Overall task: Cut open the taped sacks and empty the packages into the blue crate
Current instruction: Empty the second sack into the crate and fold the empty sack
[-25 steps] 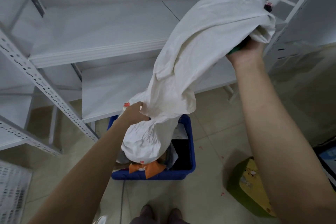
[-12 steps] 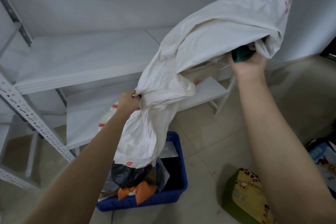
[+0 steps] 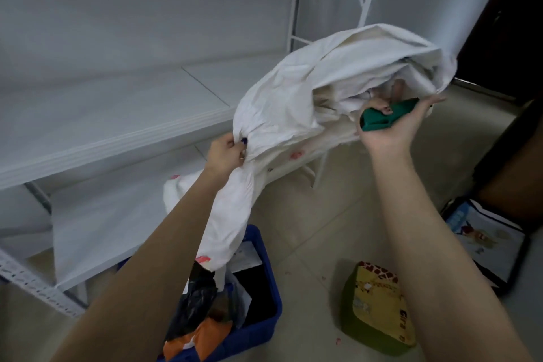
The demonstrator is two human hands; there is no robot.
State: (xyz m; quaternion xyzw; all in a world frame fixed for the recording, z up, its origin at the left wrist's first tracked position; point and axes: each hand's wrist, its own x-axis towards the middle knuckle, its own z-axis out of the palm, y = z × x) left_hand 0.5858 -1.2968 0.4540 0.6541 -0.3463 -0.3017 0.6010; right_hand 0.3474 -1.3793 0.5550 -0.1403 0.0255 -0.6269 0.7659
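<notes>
White sack (image 3: 308, 97): crumpled and limp, held up in the air between our two hands. Its upper end is bunched at the right, and its lower end, with red marks near the edge, hangs down over the crate (image 3: 258, 335).
Our left hand (image 3: 226, 153): the fingers are clenched round a fold of the sack, about halfway along it.
Our right hand (image 3: 393, 129): palm turned up, just under the upper end of the sack. The thumb presses a green tool (image 3: 390, 116) against the palm, and the other fingers are stretched out. We cannot tell if these fingers also catch the cloth.
Blue crate: it stands on the floor (image 3: 317, 229), under the hanging end of the sack and in front of the shelving (image 3: 117, 132).
Inside the crate: a black package (image 3: 194, 303) and an orange package (image 3: 202, 338) lie at the near side, with some pale ones beside them.
Grey-white shelving: it stands at our left, behind the sack.
On the floor: a green and yellow box (image 3: 379, 314) is to the right of the crate, apart from it. Another white bag (image 3: 176, 194) lies behind our left arm.
</notes>
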